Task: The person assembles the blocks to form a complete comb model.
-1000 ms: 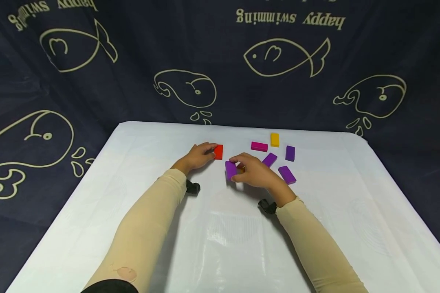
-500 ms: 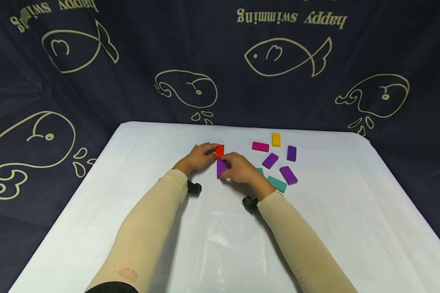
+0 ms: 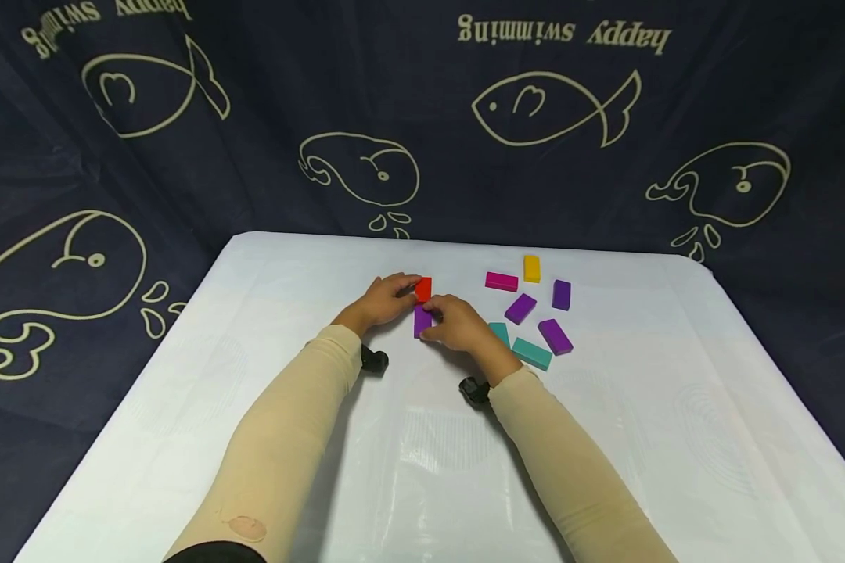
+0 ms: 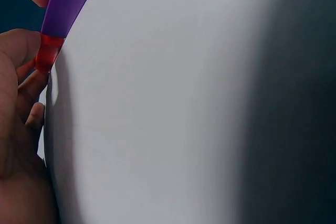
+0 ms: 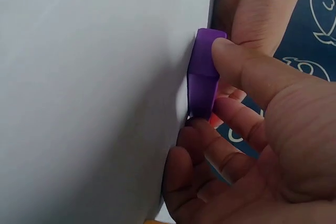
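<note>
On the white table, a red block (image 3: 424, 289) lies between the thumb and fingers of my left hand (image 3: 380, 302), which pinches it from the left. Just nearer to me is a purple block (image 3: 422, 321), in line with the red one. My right hand (image 3: 458, 325) pinches this purple block by its ends from the right. In the left wrist view the purple block (image 4: 71, 3) meets the end of the red block (image 4: 48, 52). The right wrist view has my thumb and fingers on the purple block (image 5: 202, 72), with the red one mostly hidden behind.
Right of my hands lie a magenta block (image 3: 501, 281), a yellow block (image 3: 531, 269), several purple blocks (image 3: 555, 336) and two teal blocks (image 3: 532, 354). An orange edge (image 5: 156, 222) shows low in the right wrist view. A dark fish-print cloth (image 3: 253, 141) hangs behind the table.
My right hand has carried the purple block left, bringing it to the near end of the red block. The teal blocks have come into view. My left hand has stayed on the red block.
</note>
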### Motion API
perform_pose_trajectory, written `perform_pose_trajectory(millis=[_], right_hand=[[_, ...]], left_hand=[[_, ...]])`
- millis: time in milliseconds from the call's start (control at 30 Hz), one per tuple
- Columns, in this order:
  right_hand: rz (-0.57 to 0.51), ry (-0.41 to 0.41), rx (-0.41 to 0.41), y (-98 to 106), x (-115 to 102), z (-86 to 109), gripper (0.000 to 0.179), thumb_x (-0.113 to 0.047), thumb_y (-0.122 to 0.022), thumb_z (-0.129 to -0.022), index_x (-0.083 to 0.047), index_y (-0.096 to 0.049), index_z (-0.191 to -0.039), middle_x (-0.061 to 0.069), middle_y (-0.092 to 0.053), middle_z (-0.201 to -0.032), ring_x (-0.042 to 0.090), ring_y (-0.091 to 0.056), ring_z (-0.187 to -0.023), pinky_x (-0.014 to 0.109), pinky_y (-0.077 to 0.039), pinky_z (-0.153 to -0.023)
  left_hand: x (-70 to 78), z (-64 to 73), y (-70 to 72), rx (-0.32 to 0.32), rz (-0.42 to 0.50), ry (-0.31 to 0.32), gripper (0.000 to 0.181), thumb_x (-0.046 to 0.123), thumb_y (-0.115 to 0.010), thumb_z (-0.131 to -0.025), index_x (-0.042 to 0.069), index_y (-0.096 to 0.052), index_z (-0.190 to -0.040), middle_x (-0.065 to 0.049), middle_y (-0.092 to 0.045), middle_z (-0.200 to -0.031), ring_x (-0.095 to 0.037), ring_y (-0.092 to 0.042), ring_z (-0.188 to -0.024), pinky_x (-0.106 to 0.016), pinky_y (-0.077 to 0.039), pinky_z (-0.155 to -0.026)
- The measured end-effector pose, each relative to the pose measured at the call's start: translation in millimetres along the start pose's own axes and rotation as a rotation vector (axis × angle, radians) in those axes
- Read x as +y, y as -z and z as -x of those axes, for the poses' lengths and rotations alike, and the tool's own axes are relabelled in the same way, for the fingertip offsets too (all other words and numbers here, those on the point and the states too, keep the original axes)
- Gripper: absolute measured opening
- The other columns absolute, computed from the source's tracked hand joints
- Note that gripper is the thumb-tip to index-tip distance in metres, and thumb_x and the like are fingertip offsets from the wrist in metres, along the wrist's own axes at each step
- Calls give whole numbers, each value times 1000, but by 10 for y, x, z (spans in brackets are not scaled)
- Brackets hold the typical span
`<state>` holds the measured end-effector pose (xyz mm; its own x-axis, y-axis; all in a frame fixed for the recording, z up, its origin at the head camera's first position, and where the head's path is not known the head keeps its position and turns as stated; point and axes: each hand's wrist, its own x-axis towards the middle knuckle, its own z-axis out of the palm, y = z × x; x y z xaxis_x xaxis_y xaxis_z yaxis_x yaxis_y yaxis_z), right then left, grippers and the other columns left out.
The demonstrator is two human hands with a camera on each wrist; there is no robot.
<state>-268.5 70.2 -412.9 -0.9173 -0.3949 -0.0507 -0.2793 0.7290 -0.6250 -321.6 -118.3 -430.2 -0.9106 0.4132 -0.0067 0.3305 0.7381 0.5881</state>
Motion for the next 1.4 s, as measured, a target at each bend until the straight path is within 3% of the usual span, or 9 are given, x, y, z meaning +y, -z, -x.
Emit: perform_pose_trajectory(millis=[867, 1167, 1400], right_hand=[[-1, -44, 25, -9, -59, -47, 43, -17, -80, -85, -3, -64, -123, 12, -63, -120, 27, -56, -114, 40, -43, -106], [-7, -32, 24, -8, -62, -53, 40, -17, -80, -85, -3, -64, -120, 12, -64, -116, 27, -56, -110, 41, -44, -103], [-2, -27, 23, -21, -37, -49, 40, -17, -80, -84, -4, -64, -118, 10, -63, -113, 26, -55, -106, 39, -45, -100]], left_hand=[[-3, -24, 2, 9, 5, -6, 49, 23, -54, -100, 11, -49, -147, -10, -48, -149, -26, -34, -143, -52, -6, -120], [13, 0, 15, 11, 5, 3, 49, 22, -53, -100, 11, -49, -147, -10, -46, -151, -27, -29, -146, -52, -5, -120], [2, 55, -4, -6, 59, 0, 49, 23, -53, -100, 12, -48, -148, -9, -43, -153, -27, -24, -148, -49, -2, -121]])
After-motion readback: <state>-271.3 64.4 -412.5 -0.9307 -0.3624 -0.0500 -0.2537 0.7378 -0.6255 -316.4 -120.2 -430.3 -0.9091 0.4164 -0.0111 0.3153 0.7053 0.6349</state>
